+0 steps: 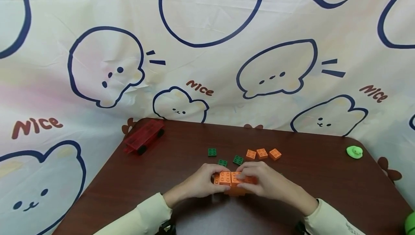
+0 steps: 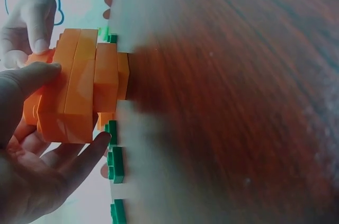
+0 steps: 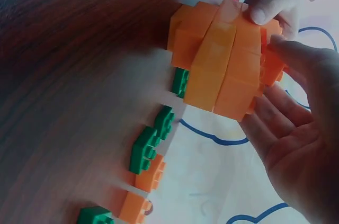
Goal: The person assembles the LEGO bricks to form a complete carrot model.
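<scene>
Between both hands stands a stepped structure of orange toy building bricks point(image 1: 236, 191), narrow at its base and wider above. My left hand point(image 1: 202, 181) grips its left side, thumb on the near face and fingers round the far side. From the right, my right hand point(image 1: 264, 180) holds the upper bricks between thumb and fingers. The left wrist view has the left thumb pressed along the upper layers of the orange structure point(image 2: 69, 86). Studs on top are partly covered by the fingers, and some of the far side is hidden.
Loose green bricks point(image 1: 212, 152) and three orange bricks point(image 1: 262, 153) lie beyond the hands. A red toy vehicle point(image 1: 146, 136) is at the back left of the brown table point(image 1: 181, 145). A small green duck-like toy point(image 1: 355, 152) sits far right, with a printed cloth point(image 1: 223, 66) behind.
</scene>
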### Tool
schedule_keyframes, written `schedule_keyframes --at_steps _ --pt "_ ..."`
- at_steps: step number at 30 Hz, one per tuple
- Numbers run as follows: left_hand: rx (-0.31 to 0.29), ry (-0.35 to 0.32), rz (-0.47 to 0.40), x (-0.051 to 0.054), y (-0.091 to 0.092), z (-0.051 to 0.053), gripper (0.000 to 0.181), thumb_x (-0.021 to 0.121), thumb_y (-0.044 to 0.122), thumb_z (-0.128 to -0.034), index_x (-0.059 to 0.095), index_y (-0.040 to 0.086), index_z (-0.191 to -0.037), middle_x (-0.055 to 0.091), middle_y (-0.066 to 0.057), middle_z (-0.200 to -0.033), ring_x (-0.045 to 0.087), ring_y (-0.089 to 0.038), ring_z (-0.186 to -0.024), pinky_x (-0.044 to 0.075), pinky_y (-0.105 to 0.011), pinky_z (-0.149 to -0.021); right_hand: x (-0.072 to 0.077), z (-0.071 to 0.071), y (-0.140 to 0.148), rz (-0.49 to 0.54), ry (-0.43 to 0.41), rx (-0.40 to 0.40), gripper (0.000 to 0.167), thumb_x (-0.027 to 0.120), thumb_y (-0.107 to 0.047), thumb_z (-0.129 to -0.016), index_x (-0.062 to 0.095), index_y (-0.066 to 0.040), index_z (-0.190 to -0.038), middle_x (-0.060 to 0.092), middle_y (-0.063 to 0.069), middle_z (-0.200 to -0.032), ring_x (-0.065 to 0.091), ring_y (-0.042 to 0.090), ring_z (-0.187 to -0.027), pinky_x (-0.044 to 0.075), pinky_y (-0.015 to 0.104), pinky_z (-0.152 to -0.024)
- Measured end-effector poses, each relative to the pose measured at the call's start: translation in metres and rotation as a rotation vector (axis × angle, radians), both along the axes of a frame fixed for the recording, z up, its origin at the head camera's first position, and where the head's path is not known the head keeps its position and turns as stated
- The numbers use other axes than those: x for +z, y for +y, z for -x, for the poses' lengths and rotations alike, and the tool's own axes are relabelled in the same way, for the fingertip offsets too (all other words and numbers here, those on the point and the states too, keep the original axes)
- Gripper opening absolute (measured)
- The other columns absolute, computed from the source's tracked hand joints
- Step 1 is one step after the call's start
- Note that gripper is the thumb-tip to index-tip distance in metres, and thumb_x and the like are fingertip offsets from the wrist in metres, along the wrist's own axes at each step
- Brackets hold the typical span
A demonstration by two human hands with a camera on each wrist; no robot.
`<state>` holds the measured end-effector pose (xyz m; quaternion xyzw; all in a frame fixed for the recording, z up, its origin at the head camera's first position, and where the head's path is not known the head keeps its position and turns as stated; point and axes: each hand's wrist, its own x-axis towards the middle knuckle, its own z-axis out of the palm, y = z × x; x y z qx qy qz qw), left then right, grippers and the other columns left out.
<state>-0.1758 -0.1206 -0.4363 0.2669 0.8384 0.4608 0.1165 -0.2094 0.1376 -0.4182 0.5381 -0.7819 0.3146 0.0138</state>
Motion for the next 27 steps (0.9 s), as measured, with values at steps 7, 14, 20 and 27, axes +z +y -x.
schedule_keyframes --at_steps 7,14,20,27 --pt "0.002 0.017 0.006 -0.0004 -0.0008 0.0006 0.031 0.079 0.024 -0.0927 0.072 0.02 -0.122 0.074 0.005 -0.104 0.065 0.001 -0.083 0.056 -0.023 -0.075 0.0008 0.0027 -0.0028 -0.075 -0.059 -0.008 0.011 0.078 -0.023 -0.093 0.073 -0.021 -0.103 0.074 -0.006 -0.102 0.065 0.001 -0.082 0.058 0.022 -0.069" --pt "0.002 0.005 0.017 0.001 -0.001 0.0002 0.032 0.078 0.026 -0.0931 0.071 0.022 -0.124 0.074 0.006 -0.11 0.066 0.001 -0.089 0.056 -0.023 -0.079 -0.0016 0.0004 0.0003 -0.188 -0.18 -0.049 0.03 0.083 -0.015 -0.088 0.063 -0.023 -0.108 0.076 -0.003 -0.111 0.067 0.0 -0.09 0.055 0.019 -0.07" --pt "-0.006 0.027 0.014 0.0 0.0007 0.0018 0.033 0.078 0.026 -0.093 0.07 0.024 -0.125 0.073 0.005 -0.115 0.066 0.001 -0.091 0.057 -0.022 -0.078 -0.0023 0.0011 0.003 -0.151 -0.191 -0.034 0.028 0.082 -0.012 -0.088 0.065 -0.022 -0.108 0.077 -0.001 -0.106 0.064 -0.002 -0.081 0.053 0.018 -0.062" --pt "-0.011 0.02 0.007 0.0 0.0012 0.0032 0.031 0.079 0.025 -0.0928 0.071 0.024 -0.123 0.073 0.006 -0.113 0.066 0.001 -0.089 0.058 -0.024 -0.077 -0.0018 0.0049 0.0033 -0.142 -0.2 -0.005 0.026 0.082 -0.011 -0.088 0.065 -0.022 -0.105 0.076 -0.002 -0.1 0.061 -0.005 -0.073 0.051 0.017 -0.058"
